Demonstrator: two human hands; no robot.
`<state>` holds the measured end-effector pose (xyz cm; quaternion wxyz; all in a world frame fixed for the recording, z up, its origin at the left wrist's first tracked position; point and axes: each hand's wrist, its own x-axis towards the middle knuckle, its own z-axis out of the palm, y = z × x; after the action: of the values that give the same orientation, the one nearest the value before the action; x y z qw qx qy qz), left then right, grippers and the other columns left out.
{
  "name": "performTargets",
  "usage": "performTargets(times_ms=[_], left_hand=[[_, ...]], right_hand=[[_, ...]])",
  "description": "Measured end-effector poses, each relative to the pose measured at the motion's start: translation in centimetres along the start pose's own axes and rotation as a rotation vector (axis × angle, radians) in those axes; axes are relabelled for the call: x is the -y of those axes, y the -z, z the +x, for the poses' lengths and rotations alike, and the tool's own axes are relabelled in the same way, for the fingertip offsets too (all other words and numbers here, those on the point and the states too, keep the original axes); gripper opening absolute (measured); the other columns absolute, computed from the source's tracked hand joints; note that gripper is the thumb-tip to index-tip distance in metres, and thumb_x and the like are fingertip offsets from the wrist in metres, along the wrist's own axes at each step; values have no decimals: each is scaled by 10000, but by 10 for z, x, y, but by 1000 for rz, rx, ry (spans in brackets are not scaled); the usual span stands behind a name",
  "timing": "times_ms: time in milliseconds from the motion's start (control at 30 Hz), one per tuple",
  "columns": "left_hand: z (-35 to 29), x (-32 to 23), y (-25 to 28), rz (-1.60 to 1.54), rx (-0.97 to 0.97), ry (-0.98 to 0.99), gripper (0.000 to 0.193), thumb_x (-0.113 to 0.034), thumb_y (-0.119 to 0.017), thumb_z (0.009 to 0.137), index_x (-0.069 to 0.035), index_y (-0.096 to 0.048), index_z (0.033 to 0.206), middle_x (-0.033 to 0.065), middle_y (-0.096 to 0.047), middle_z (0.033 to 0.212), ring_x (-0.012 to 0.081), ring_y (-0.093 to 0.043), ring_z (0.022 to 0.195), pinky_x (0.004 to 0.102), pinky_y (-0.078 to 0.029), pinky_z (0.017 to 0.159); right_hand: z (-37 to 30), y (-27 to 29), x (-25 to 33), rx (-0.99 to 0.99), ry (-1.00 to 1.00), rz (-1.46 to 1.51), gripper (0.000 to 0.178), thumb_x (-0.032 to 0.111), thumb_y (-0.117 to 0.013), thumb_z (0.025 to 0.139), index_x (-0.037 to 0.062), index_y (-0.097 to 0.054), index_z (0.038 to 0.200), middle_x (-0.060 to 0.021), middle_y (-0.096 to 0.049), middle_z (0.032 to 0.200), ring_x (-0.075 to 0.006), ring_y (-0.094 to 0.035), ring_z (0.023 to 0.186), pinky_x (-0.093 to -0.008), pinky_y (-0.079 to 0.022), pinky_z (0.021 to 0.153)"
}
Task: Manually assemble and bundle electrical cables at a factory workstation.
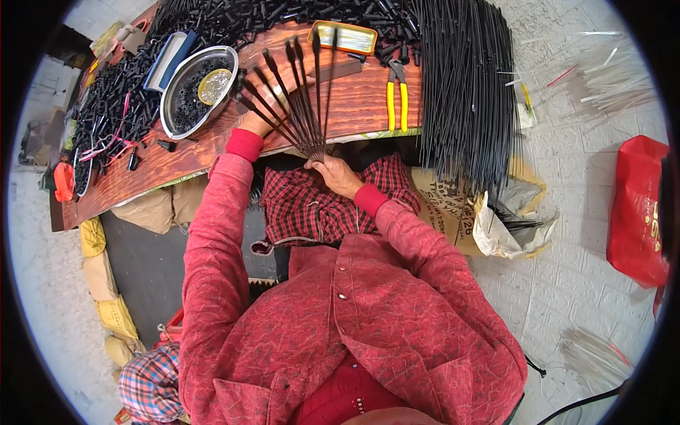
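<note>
Wooden workbench (354, 113) runs across the top of the frame, pretty crowded. Right hand (338, 174), just below centre, pinches the bottom ends of a fan of thin black rods (297, 99), roughly eight by my count. Left hand (265, 113) sits behind the fan with fingers spread against the rods, apparently gripping none of them. One round metal bowl (193, 91) sits upper left, one pair of yellow-handled pliers (397, 95) upper centre-right, one small yellow tin (345, 37) at the top. A huge bundle of black rods (464, 92) hangs over the bench's right edge. Loose black caps (113, 106) fill the left end; the only bare wood is between fan and pliers.
</note>
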<state>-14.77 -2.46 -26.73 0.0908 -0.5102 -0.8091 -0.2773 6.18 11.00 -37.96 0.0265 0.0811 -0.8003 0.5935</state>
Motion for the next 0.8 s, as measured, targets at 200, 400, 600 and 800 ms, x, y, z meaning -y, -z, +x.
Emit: performTargets(times_ms=[200, 400, 600, 800], left_hand=[[2, -26, 26, -33, 179, 0, 756, 131, -544, 705, -148, -545, 1408, 136, -361, 1590, 425, -303, 1465, 509, -288, 1193], [-16, -78, 56, -103, 290, -46, 791, -1, -702, 712, -144, -475, 1457, 113, -326, 1607, 398, -265, 1482, 503, -273, 1205], [-17, -75, 44, -149, 297, -18, 796, -276, -858, 713, -146, -510, 1416, 123, -266, 1626, 419, -222, 1490, 535, -264, 1196], [-27, -77, 31, -94, 172, -14, 561, -276, -806, 791, -174, -614, 1308, 122, -332, 1595, 407, -259, 1476, 527, -288, 1174]], right_hand=[[-11, -1, -13, 38, -78, -3, 227, 153, -462, 1035, -1, -627, 1061, -168, -700, 993, -331, -675, 974, -398, -509, 894], [-8, 0, -35, 42, -120, -13, 252, 169, -466, 1021, -20, -632, 1040, -191, -713, 941, -354, -691, 953, -419, -521, 870], [-2, -8, -52, 75, -122, -58, 279, 219, -460, 1021, 1, -627, 1068, -192, -712, 963, -371, -681, 969, -440, -511, 872], [17, -6, -61, 190, -200, -72, 326, 276, -483, 1012, 16, -610, 1160, -243, -682, 1069, -417, -633, 1058, -474, -478, 918]])
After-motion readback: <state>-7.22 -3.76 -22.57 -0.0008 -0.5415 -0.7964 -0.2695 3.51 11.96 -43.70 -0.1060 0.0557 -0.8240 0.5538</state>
